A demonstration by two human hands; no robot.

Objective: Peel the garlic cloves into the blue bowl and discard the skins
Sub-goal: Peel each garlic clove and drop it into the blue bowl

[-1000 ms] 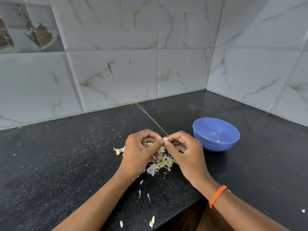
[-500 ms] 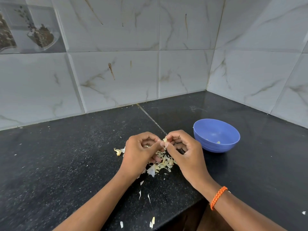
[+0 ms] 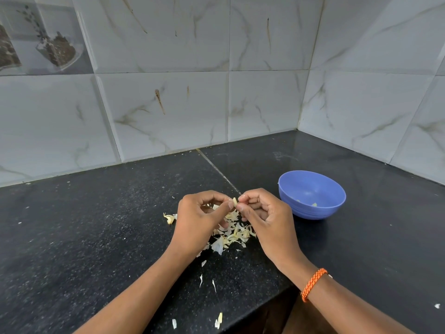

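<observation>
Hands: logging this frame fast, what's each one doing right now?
Left hand: closed, pinching the garlic clove between thumb and fingers.
Right hand: closed, fingertips pinched on the same clove.

Garlic clove (image 3: 234, 201) mostly behind fingertips (image 3: 230, 205) — bowl (image 3: 310, 196) contents indistinct

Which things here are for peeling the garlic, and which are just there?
For the job:
- garlic clove, pinched between left hand and right hand
- blue bowl, with a few bits inside
- skins piled on the counter

Just there:
- orange wristband
- picture tile on the wall
</observation>
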